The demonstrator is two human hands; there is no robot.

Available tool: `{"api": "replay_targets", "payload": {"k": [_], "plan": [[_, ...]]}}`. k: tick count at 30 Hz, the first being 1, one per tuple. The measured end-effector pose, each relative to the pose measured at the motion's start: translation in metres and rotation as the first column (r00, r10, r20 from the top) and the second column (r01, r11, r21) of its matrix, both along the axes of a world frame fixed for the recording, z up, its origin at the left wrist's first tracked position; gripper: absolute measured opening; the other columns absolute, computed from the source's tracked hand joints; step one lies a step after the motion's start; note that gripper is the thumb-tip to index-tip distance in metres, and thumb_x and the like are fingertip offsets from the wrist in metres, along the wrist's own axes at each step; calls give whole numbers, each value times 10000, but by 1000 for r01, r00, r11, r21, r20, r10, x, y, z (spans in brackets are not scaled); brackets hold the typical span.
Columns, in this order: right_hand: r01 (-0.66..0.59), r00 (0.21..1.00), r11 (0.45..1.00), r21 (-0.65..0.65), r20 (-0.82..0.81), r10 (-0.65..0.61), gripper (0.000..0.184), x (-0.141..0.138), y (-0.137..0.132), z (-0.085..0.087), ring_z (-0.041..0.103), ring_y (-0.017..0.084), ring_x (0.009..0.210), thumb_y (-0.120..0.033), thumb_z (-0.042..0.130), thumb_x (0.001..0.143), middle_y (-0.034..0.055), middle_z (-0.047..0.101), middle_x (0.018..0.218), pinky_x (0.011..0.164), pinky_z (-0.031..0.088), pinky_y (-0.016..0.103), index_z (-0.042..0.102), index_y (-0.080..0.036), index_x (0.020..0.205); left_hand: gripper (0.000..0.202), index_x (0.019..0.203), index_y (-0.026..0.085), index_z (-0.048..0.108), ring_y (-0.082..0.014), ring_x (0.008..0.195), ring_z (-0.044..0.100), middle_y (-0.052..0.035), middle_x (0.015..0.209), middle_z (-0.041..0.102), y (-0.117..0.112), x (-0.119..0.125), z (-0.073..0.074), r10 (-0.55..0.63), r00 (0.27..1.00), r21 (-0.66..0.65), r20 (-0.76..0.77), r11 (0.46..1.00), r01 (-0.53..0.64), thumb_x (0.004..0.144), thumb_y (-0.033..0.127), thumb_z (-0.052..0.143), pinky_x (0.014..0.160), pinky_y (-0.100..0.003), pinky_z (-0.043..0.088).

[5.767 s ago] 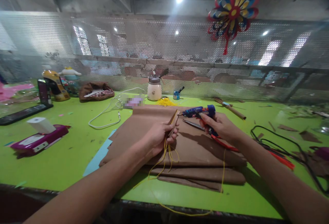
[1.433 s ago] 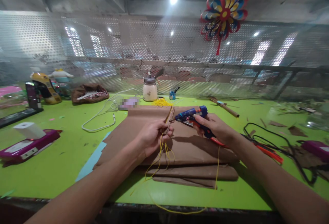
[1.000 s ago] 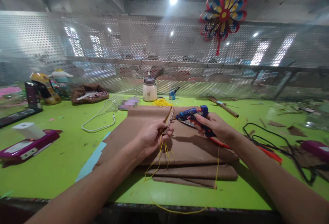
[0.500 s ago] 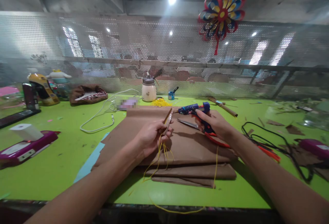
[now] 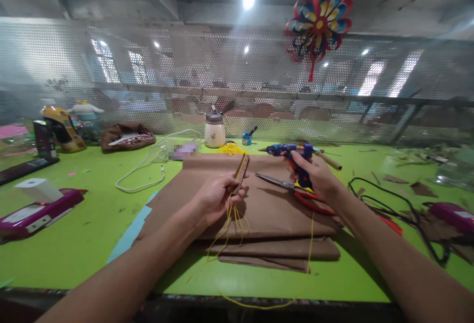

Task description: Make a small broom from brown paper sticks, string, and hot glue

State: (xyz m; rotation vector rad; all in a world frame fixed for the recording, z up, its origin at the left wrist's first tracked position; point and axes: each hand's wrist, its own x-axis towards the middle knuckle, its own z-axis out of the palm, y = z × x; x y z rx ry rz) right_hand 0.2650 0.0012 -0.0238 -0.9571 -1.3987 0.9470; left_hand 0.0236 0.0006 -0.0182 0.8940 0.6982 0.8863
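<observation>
My left hand (image 5: 218,197) is closed around a narrow folded brown paper strip (image 5: 242,169), held upright over the brown paper sheets (image 5: 274,219). Several thin yellow strings (image 5: 230,219) hang from the strip below my fingers. My right hand (image 5: 314,172) grips a dark blue hot glue gun (image 5: 287,150), its nozzle pointing left, apart from the strip. Beneath the glue gun lie scissors (image 5: 276,181) with red handles, partly hidden by my right hand.
Behind the paper stand a white jar (image 5: 215,133), a yellow string bundle (image 5: 232,148) and a small blue pot (image 5: 247,138). A white cable (image 5: 138,187) lies left, a black cord (image 5: 400,199) right. A purple power strip (image 5: 44,214) sits far left.
My right hand has drawn the glue gun to the right and slightly up, away from the strip. The strip in my left hand has turned slightly.
</observation>
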Motion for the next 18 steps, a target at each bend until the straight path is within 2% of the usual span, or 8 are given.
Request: {"api": "replay_targets", "payload": {"k": [2,4,6,8,10,12,15,18], "plan": [[58,994,998,36,87,-61,371,2,1,0,472,105,468,-524,539,799,-10,518,597,475,413,246,563,-154,788,291,994,17,535,-87,534,478,-65,653,531,-1,0,0,-4,1000,11,-7,1000,4,736,37,401,400,-148,301],[180,938,979,95,283,-200,401,2,5,-4,488,123,464,-529,507,811,8,533,557,479,406,258,575,-143,725,292,1004,18,526,-81,518,464,-58,649,523,-1,1,0,-4,1000,35,-26,999,5,741,43,401,397,-152,291],[287,798,932,222,482,-361,377,3,11,-11,539,160,534,-492,513,814,41,584,593,532,422,278,607,-131,759,288,1002,22,523,-72,496,444,-55,654,520,-2,2,0,-8,999,54,-44,998,10,740,47,405,394,-156,281],[292,667,887,357,589,-456,320,3,19,-20,595,207,718,-417,522,822,84,654,788,649,446,309,625,-133,929,282,992,26,524,-63,478,425,-54,663,519,-2,3,-1,-8,998,69,-57,998,12,735,51,411,390,-159,269],[248,583,870,427,651,-486,331,5,27,-27,586,228,908,-350,515,831,101,648,1009,766,438,329,589,-158,1091,280,984,34,525,-61,469,419,-55,669,519,-1,4,-4,-4,998,66,-70,998,9,728,57,414,384,-159,253],[255,485,866,431,718,-500,367,6,36,-30,566,229,977,-323,522,824,111,625,1090,815,424,325,565,-154,1147,279,977,42,525,-62,463,419,-54,665,516,0,4,-6,-4,996,48,-84,999,8,723,65,411,378,-159,238],[293,348,865,407,798,-493,359,6,51,-27,572,240,923,-295,596,753,131,644,1006,788,416,311,610,-120,1066,277,955,51,527,-61,449,413,-46,649,505,0,5,-9,-19,995,25,-96,999,22,706,68,406,374,-160,221],[272,290,884,381,843,-452,289,1,67,-22,575,235,842,-276,632,700,127,650,912,739,409,297,651,-118,942,262,919,55,530,-55,436,398,-36,628,493,-1,5,-9,-37,996,14,-86,999,38,688,65,407,378,-160,219]]}}
